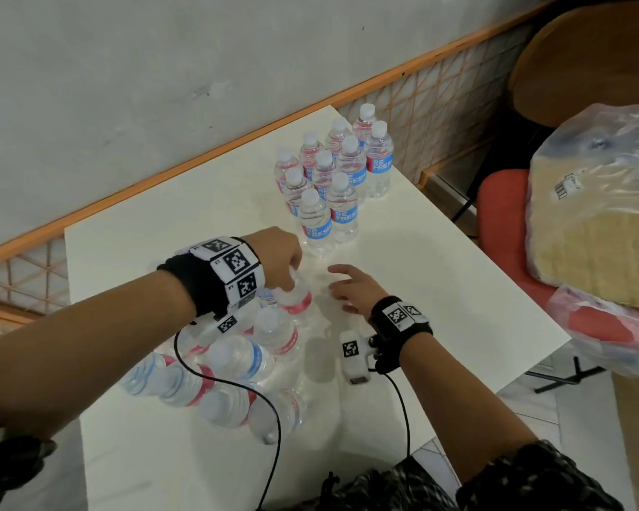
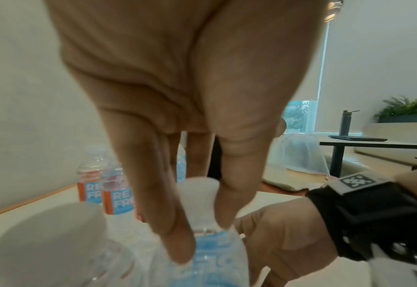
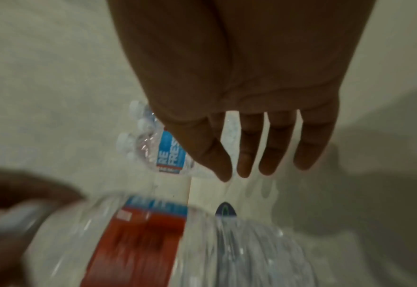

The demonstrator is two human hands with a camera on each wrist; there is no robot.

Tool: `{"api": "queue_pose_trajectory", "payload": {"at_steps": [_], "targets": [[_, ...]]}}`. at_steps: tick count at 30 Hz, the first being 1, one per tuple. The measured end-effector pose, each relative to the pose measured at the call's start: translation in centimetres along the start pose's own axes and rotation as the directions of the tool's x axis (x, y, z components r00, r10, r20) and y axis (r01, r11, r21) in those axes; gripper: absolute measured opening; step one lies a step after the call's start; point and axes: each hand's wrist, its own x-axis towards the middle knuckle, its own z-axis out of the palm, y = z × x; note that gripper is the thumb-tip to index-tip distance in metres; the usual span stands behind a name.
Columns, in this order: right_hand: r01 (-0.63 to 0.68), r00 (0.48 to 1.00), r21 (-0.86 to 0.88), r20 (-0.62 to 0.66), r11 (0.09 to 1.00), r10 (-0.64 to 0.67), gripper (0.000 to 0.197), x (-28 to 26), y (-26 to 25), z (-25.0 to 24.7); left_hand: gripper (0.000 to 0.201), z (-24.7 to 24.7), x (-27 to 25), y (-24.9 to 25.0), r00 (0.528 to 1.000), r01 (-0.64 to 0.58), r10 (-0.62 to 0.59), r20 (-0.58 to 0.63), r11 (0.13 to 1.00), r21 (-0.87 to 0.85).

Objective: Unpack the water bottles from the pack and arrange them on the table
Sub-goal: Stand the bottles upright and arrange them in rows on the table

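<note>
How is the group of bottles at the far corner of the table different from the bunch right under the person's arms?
The far group of bottles stands upright in tidy rows, free of wrapping; the near bunch of bottles leans and lies jumbled, apparently still in clear plastic wrap. Nobody touches the far group, while the left hand grips the cap end of a bottle in the near bunch and the right hand hovers open beside it. Both share white caps and blue-and-red labels.

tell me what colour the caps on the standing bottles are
White caps on the standing bottles, clearest in the head view.
</note>
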Motion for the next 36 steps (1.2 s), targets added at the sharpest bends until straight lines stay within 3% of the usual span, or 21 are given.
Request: {"api": "queue_pose_trajectory", "payload": {"at_steps": [4, 9, 13, 16, 21, 25, 29, 36], "targets": [[0.171, 0.977, -0.129, 0.146, 0.977, -0.152, 0.070, -1.5, 0.4, 1.4, 0.022, 0.2, 0.3, 1.9, 0.990, -0.044, 0.026, -0.139, 0.991, -0.130], [0.279, 0.960, -0.151, 0.008, 0.948, -0.281, 0.074, -2.6, 1.7, -0.4, 0.034, 0.9, 0.5, 3.9, 0.978, -0.139, 0.112, -0.177, 0.979, -0.150], [0.291, 0.947, -0.156, -0.097, 0.944, -0.307, 0.074, -2.9, 2.3, -2.4, 0.054, 0.4, -0.5, 3.6, 0.998, -0.056, 0.057, -0.028, 0.997, 0.046], [0.303, 0.937, -0.153, -0.134, 0.941, -0.324, 0.074, -3.2, 1.9, -3.6, 0.052, 0.8, -1.1, 3.3, 0.993, -0.024, 0.006, 0.117, 0.988, 0.153], [0.322, 0.914, -0.117, -0.222, 0.940, -0.341, 0.076, -3.3, 2.0, -5.1, 0.043, 1.6, -1.8, 3.1, 0.967, -0.012, -0.059, 0.248, 0.961, 0.278], [0.330, 0.896, -0.112, -0.276, 0.937, -0.349, 0.076, -3.4, 1.9, -6.4, 0.034, 1.6, -2.0, 3.1, 0.953, 0.011, -0.114, 0.281, 0.939, 0.344], [0.327, 0.886, -0.116, -0.307, 0.938, -0.347, 0.077, -3.8, 2.2, -7.6, 0.023, 1.3, -1.9, 3.4, 0.960, 0.036, -0.089, 0.264, 0.979, 0.199], [0.324, 0.873, -0.138, -0.337, 0.936, -0.352, 0.075, -4.3, 2.8, -9.7, 0.025, 1.2, 0.6, 5.8, 1.000, 0.010, -0.008, 0.012, 0.981, -0.195]]}}
